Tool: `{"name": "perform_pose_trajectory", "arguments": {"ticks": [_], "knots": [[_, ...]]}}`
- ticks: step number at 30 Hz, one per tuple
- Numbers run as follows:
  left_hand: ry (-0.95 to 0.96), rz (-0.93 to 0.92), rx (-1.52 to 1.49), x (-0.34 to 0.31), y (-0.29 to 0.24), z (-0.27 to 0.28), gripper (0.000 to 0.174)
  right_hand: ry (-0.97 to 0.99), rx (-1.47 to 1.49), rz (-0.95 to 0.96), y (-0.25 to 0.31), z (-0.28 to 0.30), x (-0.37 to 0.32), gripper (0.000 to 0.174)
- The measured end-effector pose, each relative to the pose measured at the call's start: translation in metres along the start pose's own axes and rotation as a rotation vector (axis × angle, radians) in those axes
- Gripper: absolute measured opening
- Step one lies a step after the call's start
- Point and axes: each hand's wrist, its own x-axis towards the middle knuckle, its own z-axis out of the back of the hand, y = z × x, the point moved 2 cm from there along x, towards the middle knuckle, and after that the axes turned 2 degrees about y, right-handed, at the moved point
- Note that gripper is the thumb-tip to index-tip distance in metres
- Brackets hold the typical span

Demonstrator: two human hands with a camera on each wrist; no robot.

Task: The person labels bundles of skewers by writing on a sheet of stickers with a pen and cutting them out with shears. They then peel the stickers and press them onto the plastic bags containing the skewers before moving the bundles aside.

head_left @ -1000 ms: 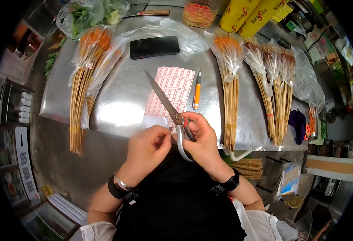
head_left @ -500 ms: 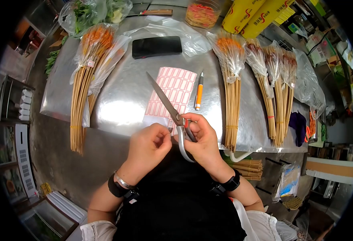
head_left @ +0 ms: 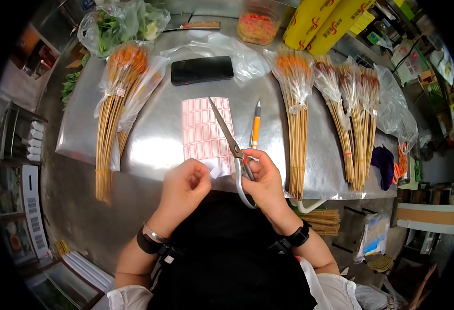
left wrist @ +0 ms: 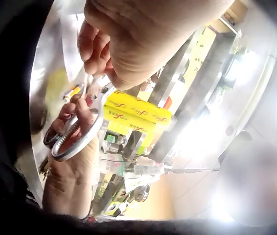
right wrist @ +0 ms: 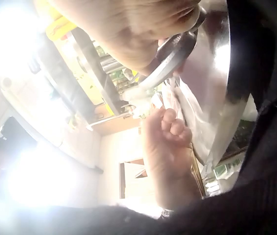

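Right hand (head_left: 262,182) grips scissors (head_left: 236,151), blades pointing away over the label sheet (head_left: 198,129). Left hand (head_left: 183,187) pinches a white slip (head_left: 214,167) just left of them.

We stand in the prep corner of a skewer food shop or stall; a stainless steel table (head_left: 154,144) serves as the work surface; bundles of bamboo skewers (head_left: 110,111) lie on it, their loaded tips wrapped in clear plastic bags; more such bundles (head_left: 340,119) lie on its right side; spare bare skewers (head_left: 322,219) lie stacked below the edge; yellow rolls of cling film (head_left: 314,20), a bag of leafy greens (head_left: 118,20) and a tub of orange-red food (head_left: 258,23) line the back; a sheet of red-bordered labels (head_left: 198,129) and a pen (head_left: 255,126) speak of goods being tagged; crowded shelves (head_left: 418,57) close in on the right.
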Motion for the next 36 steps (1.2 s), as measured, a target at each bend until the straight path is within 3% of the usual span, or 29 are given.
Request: {"name": "perform_pose_trajectory", "arguments": {"ticks": [2, 5, 9, 10, 14, 16, 19, 22, 25, 28, 31, 33, 36], "knots": [[0.029, 0.117, -0.18, 0.001, 0.0, 0.004, 0.005, -0.023, -0.067, -0.01, -0.005, 0.004, 0.003, 0.049], [0.049, 0.112, -0.227, 0.006, -0.007, 0.012, 0.006, -0.077, -0.105, -0.023, 0.009, 0.005, 0.001, 0.048], [-0.005, 0.057, -0.248, 0.012, -0.011, 0.017, 0.002, -0.124, -0.266, 0.134, 0.033, 0.039, -0.02, 0.049], [-0.001, 0.03, -0.243, 0.013, -0.013, 0.018, 0.002, -0.179, -0.351, 0.212, 0.045, 0.049, -0.029, 0.049], [-0.012, -0.076, -0.245, 0.017, -0.03, 0.013, 0.002, -0.457, -0.632, 0.23, 0.071, 0.107, -0.066, 0.05], [-0.028, -0.153, -0.177, 0.021, -0.037, 0.008, 0.003, -0.593, -0.898, 0.253, 0.07, 0.132, -0.075, 0.049], [-0.058, -0.381, 0.006, 0.028, -0.049, -0.004, 0.005, -0.573, -1.155, 0.069, 0.063, 0.16, -0.072, 0.048], [-0.06, -0.611, 0.184, 0.03, -0.067, -0.014, 0.008, -0.526, -1.371, 0.207, 0.053, 0.167, -0.058, 0.042], [-0.017, -0.804, 0.304, 0.03, -0.082, -0.019, 0.016, -0.543, -1.734, 0.207, 0.073, 0.149, -0.059, 0.033], [0.015, -0.948, 0.39, 0.029, -0.093, -0.025, 0.023, -0.429, -1.371, 0.467, 0.094, 0.13, -0.056, 0.023], [0.049, -1.09, 0.374, 0.028, -0.102, -0.036, 0.026, 0.006, -0.2, 0.107, 0.085, 0.108, -0.041, 0.022], [0.113, -1.171, 0.468, 0.022, -0.106, -0.04, 0.028, 0.17, -0.05, -0.102, 0.093, 0.091, -0.036, 0.027], [0.169, -1.306, 0.506, 0.015, -0.108, -0.04, 0.031, 0.342, 0.129, -0.149, 0.088, 0.073, -0.029, 0.027]]}}
